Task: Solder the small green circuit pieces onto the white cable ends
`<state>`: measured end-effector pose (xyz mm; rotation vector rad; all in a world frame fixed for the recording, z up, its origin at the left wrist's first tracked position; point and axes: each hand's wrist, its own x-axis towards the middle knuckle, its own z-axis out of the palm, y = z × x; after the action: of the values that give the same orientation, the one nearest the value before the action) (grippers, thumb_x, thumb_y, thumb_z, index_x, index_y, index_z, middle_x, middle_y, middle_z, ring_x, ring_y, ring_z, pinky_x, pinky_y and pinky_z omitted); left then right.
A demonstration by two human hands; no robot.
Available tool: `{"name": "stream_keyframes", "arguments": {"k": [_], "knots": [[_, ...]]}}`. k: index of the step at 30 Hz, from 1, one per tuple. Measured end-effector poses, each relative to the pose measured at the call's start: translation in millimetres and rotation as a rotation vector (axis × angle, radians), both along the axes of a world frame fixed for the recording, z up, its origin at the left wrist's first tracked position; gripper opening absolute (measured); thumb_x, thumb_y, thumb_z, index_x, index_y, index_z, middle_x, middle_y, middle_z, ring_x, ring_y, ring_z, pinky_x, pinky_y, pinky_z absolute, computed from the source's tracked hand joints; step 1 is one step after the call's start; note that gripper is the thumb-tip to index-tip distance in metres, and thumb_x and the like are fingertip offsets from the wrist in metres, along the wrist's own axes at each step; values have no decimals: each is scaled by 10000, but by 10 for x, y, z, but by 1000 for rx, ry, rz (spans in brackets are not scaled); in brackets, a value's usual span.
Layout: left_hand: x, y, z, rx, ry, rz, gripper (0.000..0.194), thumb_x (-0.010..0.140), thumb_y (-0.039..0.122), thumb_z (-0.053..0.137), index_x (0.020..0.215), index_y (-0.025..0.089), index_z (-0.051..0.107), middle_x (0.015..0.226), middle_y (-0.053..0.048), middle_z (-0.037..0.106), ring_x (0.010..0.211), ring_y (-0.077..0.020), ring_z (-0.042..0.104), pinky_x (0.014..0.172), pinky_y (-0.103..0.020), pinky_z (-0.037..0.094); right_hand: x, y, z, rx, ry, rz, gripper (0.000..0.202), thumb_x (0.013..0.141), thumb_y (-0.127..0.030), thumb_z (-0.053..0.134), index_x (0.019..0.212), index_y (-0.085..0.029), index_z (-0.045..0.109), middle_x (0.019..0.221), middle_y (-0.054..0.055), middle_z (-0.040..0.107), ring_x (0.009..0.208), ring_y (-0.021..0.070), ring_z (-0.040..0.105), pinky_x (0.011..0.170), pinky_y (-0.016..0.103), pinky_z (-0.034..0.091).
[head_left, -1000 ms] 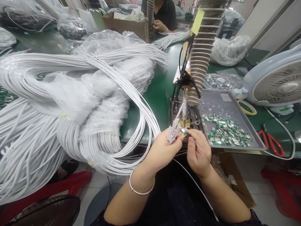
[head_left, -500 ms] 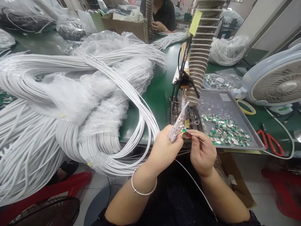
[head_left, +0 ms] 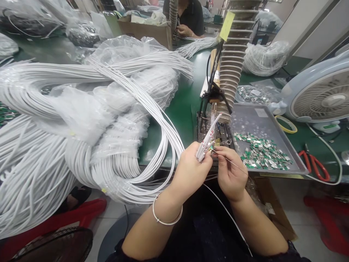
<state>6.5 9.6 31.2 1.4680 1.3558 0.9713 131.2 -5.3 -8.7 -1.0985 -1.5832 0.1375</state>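
Observation:
My left hand [head_left: 192, 165] is closed round a bundle of white cables [head_left: 207, 142] whose ends show red bits of wire. A small green board [head_left: 212, 147] sits at its thumb, beside the bundle. Pinched in my right hand [head_left: 231, 171] is a thin wire [head_left: 236, 165], its tip close to the board. Just beyond my hands stands a soldering fixture [head_left: 214, 98] with a dark, speckled base. Whether the wire touches the board is too small to tell.
Bagged white cable coils [head_left: 114, 127] cover the left. A grey tray [head_left: 297, 163] holds small green boards at right, near red-handled scissors [head_left: 313, 165], yellow tape [head_left: 285, 124] and a fan [head_left: 324, 98]. A ribbed hose [head_left: 231, 62] hangs behind the fixture. A person [head_left: 191, 18] sits opposite.
My right hand has shifted slightly left with the wire. The bundle in my left hand has turned a little, its tips moving up and right.

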Motion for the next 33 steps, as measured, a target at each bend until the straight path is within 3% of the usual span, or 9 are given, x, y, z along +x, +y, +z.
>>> {"name": "stream_keyframes", "arguments": {"k": [17,26,33], "knots": [[-1,-8,71,8,-40,2,59,783,197,496,740,168,526,802,-19,586,711,-147,548,682,-303,437,-19,30,47,74,0,2,202,827,-46,519,922,-197,613,894,53,682,887,169,653,759,331,562],[-2,-22,13,-10,-34,3,66,792,213,503,761,164,535,798,-19,589,678,-143,540,660,-304,436,-15,0,31,38,-6,10,190,835,-60,515,924,-195,615,911,60,682,901,177,652,796,353,543],[-27,-57,-86,-9,-61,-33,86,812,216,495,742,170,515,835,-30,584,765,-157,552,701,-293,428,-5,-42,-9,24,-11,32,197,837,-60,494,929,-197,602,884,56,677,888,181,650,788,367,542]]}}
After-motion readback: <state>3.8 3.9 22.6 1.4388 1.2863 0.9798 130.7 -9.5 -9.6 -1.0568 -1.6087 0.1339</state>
